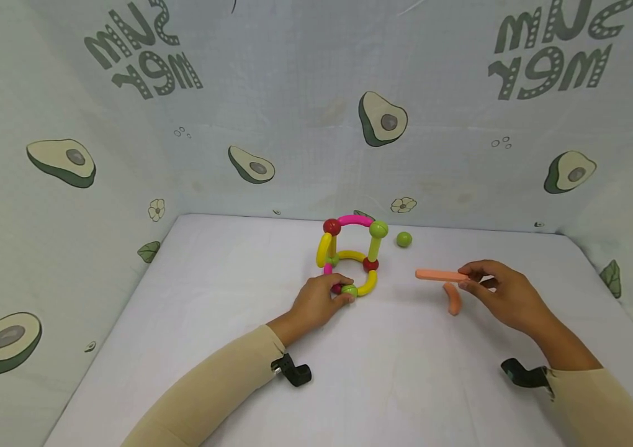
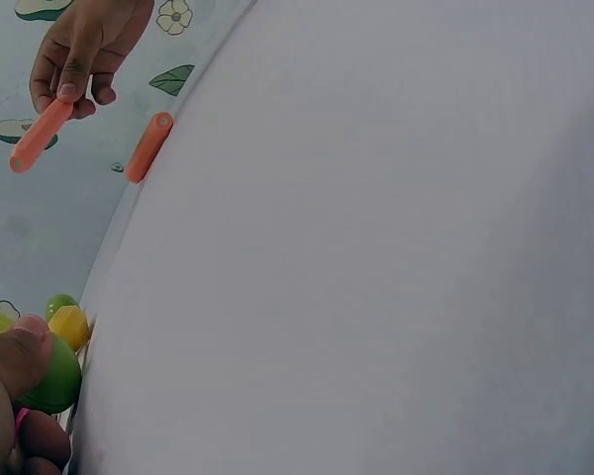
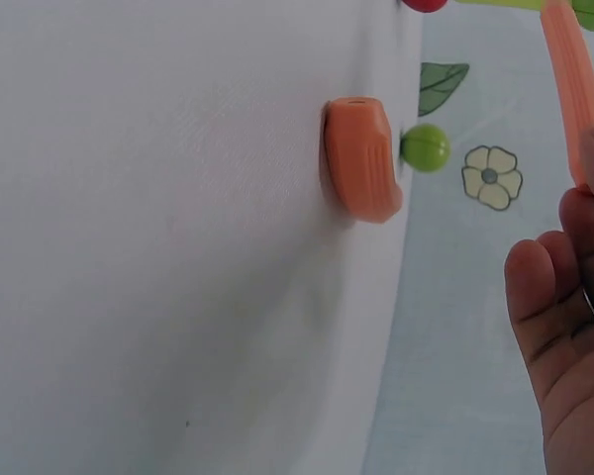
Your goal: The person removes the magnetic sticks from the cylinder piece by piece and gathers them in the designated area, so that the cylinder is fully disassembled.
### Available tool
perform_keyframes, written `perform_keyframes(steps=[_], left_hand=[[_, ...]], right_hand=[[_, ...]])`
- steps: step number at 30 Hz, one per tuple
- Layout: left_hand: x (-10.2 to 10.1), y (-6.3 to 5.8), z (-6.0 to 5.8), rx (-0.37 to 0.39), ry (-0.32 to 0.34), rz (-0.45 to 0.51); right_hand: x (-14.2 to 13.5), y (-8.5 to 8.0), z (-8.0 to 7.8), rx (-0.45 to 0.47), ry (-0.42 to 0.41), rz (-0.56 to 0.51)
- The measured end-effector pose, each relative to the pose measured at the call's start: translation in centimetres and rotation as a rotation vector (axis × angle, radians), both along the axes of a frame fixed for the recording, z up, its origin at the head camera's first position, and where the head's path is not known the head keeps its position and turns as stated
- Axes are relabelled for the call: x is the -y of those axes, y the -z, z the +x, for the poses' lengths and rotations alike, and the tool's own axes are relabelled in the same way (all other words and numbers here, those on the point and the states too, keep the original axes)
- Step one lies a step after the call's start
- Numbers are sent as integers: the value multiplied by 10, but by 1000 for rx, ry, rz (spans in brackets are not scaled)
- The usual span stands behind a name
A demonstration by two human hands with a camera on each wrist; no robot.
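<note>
A small frame of coloured balls and rods stands in the middle of the table, with a pink curved rod [image 1: 355, 220] across its top and yellow curved rods [image 1: 371, 283] around its base. My left hand [image 1: 316, 301] grips its near lower corner, thumb against a green ball [image 2: 54, 381]. In my right hand [image 1: 503, 295], thumb and fingers pinch one end of a straight orange rod [image 1: 438, 275], held out level toward the frame. Below that rod a short curved orange rod [image 1: 453, 299] lies on the table.
A loose green ball [image 1: 404, 239] sits behind the frame to its right, near the table's back edge. White cloth covers the table [image 1: 227, 261]. Printed cloth walls [image 1: 305, 112] with avocados rise at the back and both sides.
</note>
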State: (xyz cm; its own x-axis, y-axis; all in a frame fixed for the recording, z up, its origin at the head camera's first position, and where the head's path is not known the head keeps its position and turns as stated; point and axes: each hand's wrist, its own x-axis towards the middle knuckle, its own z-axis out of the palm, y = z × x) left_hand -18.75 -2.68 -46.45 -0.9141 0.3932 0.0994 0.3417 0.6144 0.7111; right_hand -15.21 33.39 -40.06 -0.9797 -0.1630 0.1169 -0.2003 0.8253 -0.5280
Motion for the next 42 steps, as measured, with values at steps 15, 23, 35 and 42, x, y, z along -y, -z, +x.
perform_keyframes(steps=[15, 23, 35, 42], left_hand=[[1, 3, -1, -8, 3, 1], [2, 3, -1, -14, 12, 24], [2, 2, -1, -6, 10, 21], [1, 2, -1, 0, 11, 24]], right_hand=[[-24, 5, 7, -21, 12, 30], [-39, 11, 9, -14, 39, 46], [-63, 20, 10, -5, 45, 43], [-74, 25, 9, 17, 31, 55]])
